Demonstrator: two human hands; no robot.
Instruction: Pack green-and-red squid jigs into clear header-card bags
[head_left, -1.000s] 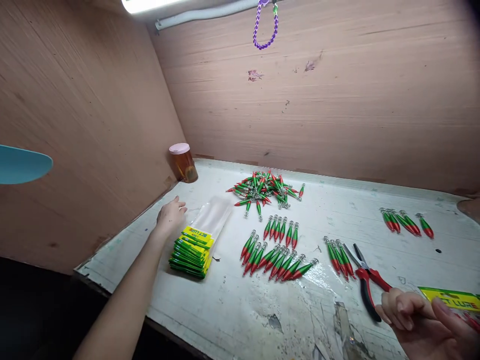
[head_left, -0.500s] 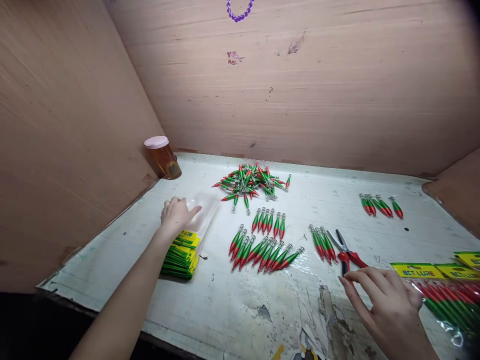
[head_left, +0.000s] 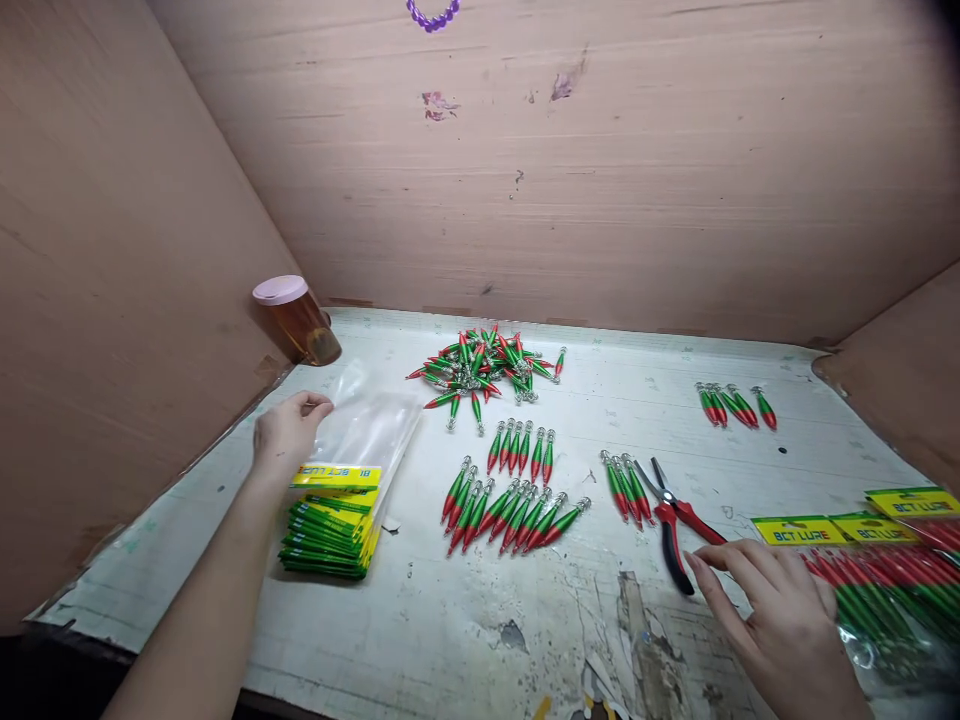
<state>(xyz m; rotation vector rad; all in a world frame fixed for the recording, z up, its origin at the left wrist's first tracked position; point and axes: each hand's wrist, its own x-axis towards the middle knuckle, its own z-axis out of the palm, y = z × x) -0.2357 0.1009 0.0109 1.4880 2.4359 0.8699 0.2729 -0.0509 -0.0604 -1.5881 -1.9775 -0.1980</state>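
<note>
My left hand (head_left: pixel 289 432) pinches the edge of a clear plastic bag (head_left: pixel 322 455) with a yellow and green header, at the top of a stack of such header bags (head_left: pixel 322 545). The bag is partly raised off the stack. My right hand (head_left: pixel 772 610) hovers low at the right with thumb and forefinger slightly apart and nothing between them. Just left of its fingertips lie red and black pliers (head_left: pixel 671 510), their jaws spread. Several green and red fishing lures (head_left: pixel 630 488) lie beside the pliers.
More lures lie in rows (head_left: pixel 517 510) mid-table and in a pile (head_left: pixel 484 370) behind them. A small group of lures (head_left: pixel 739 405) is at the back right. Filled lure packs (head_left: pixel 877 590) lie at the right edge. An amber jar (head_left: pixel 304 325) stands in the back left corner.
My left hand has moved left and closed on a bag, lifting its edge from the stack. My right fingertips, earlier at the pliers' handle, are now off it. The view has shifted slightly.
</note>
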